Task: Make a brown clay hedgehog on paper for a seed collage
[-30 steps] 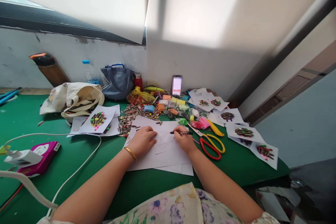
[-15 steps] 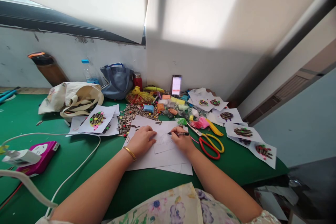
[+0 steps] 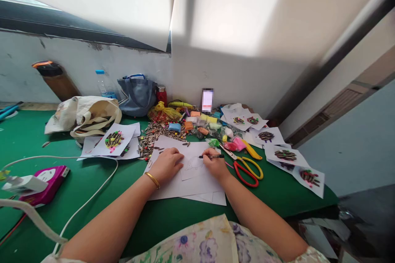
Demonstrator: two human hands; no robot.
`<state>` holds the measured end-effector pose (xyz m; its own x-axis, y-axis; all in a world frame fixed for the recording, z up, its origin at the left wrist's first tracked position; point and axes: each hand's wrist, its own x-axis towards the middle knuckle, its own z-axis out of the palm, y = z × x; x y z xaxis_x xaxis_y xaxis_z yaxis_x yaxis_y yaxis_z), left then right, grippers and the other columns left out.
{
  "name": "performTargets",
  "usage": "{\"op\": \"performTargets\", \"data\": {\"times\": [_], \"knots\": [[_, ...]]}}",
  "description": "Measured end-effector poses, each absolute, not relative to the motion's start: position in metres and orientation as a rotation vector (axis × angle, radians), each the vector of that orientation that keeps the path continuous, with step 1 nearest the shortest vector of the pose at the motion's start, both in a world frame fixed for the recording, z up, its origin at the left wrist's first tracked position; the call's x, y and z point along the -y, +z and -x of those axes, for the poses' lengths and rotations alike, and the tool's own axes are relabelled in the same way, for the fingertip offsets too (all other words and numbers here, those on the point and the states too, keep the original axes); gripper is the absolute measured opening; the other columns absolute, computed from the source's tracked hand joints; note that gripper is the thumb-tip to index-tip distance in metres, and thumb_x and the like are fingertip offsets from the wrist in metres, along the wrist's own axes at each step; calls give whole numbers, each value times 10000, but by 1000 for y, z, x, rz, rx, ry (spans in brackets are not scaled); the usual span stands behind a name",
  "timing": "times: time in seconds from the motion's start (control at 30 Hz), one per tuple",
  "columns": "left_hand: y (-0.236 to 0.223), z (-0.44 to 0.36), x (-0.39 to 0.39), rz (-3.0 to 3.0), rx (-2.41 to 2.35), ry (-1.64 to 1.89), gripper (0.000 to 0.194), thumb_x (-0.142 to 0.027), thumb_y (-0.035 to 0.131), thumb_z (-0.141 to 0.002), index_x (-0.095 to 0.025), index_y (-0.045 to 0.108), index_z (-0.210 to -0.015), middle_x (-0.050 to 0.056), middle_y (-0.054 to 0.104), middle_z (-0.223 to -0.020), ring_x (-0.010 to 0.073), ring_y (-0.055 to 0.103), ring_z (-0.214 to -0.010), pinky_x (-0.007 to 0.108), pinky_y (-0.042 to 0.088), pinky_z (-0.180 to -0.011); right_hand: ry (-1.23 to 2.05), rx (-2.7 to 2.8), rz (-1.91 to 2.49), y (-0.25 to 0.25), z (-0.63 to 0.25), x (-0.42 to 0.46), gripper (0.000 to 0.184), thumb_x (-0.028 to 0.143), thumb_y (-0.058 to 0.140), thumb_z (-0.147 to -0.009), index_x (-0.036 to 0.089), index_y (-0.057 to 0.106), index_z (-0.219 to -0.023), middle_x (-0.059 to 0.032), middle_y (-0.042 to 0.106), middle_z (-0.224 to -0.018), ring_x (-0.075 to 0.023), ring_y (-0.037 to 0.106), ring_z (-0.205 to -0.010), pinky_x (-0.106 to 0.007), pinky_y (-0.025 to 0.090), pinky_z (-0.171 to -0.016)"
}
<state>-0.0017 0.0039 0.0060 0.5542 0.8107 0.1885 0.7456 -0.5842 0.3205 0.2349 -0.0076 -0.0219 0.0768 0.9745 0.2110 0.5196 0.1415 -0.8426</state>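
Observation:
A black pen is gripped in my right hand, its tip at the outline drawing of a small animal on a white sheet. My left hand lies flat on the paper left of the drawing, fingers stretched toward it. More white sheets are stacked beneath. Just right of my right hand lie scissors with one red and one yellow handle. Striped sunflower seeds are heaped beyond my left hand.
Colored clay packets crowd the back. Decorated seed pictures lie left and right. A phone leans on the wall. Bags, a bottle and a canvas tote stand back left. A white cable crosses the green table.
My right hand and the pen have shifted very slightly rightward, and the drawn outline shows a little more. My left hand has stayed in place.

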Motion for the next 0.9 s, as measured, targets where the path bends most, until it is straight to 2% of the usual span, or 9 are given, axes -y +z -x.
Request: {"op": "performTargets", "data": {"times": [0.9], "knots": [[8,0,-4,-2596,-1326,475,279,-293,615,-858,-226,699,-1115,92,620,-1105,255,563,-1038,381,435,-953,625,1570,1503,-22,-235,8,127,286,506,-761,225,618,-755,-2,638,-695,-186,566,-651,-286,413,-596]]}}
